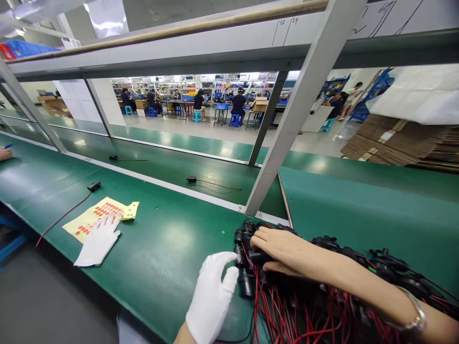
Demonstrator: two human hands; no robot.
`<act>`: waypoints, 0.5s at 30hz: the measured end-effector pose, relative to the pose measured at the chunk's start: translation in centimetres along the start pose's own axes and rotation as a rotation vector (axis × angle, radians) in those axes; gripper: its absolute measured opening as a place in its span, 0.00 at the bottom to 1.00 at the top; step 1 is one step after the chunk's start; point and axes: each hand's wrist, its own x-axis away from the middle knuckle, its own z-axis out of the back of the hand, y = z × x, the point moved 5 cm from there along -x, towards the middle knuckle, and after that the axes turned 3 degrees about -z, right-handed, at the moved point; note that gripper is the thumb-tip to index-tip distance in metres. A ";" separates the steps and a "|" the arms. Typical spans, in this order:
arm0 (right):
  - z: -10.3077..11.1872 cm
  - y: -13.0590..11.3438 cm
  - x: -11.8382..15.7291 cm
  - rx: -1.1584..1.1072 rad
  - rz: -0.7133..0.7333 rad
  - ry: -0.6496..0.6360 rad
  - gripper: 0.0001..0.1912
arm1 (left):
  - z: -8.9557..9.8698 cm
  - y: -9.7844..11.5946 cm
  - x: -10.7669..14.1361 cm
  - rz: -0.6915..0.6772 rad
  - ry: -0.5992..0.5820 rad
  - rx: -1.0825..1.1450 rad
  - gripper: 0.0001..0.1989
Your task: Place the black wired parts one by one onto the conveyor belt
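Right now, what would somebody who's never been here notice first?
Probably the big tangle of black parts with red wires, heaped at the lower right, where the bare right hand reaches in. Next, the white-gloved left hand beside it. At the left, a loose white glove lies partly over a yellow sheet with red ovals on the green bench.
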 end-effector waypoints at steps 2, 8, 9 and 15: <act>1.1 -1.4 0.0 -0.037 0.052 0.009 0.09 | 0.0 1.2 -0.8 -0.014 -0.056 -0.014 0.20; 3.9 -4.8 -0.3 -0.206 0.154 0.132 0.12 | 1.5 4.1 -1.4 0.026 -0.300 0.162 0.13; 4.2 -4.9 -0.4 -0.200 0.152 0.197 0.13 | 1.8 4.1 -1.1 0.059 -0.305 0.256 0.13; 3.2 -5.0 1.1 -0.158 0.063 0.707 0.20 | 1.9 3.1 1.1 0.145 -0.262 0.855 0.18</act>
